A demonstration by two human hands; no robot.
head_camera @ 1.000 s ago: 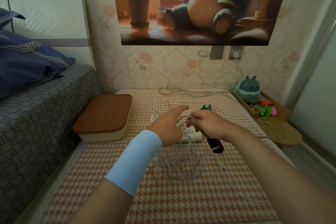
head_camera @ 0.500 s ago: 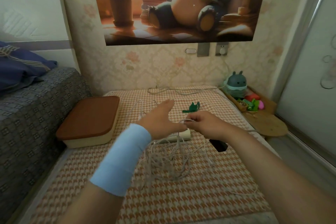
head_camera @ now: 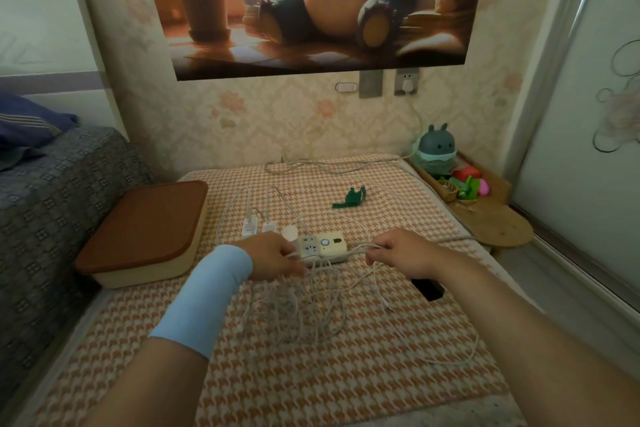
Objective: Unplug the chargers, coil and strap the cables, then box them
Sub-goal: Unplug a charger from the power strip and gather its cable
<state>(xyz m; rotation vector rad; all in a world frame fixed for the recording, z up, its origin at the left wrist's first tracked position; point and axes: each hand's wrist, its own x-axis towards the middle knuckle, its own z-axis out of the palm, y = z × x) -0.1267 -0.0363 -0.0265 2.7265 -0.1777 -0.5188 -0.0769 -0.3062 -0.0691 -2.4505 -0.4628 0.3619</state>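
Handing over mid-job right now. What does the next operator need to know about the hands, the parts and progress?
Left hand and right hand: each pinches strands of the white cable tangle in front of the power strip.
Two white chargers lie off the strip's left end; a black charger lies under the right forearm.
Green straps untouched; box lid on.
Done: those chargers look unplugged.
Left: coil, strap, box.
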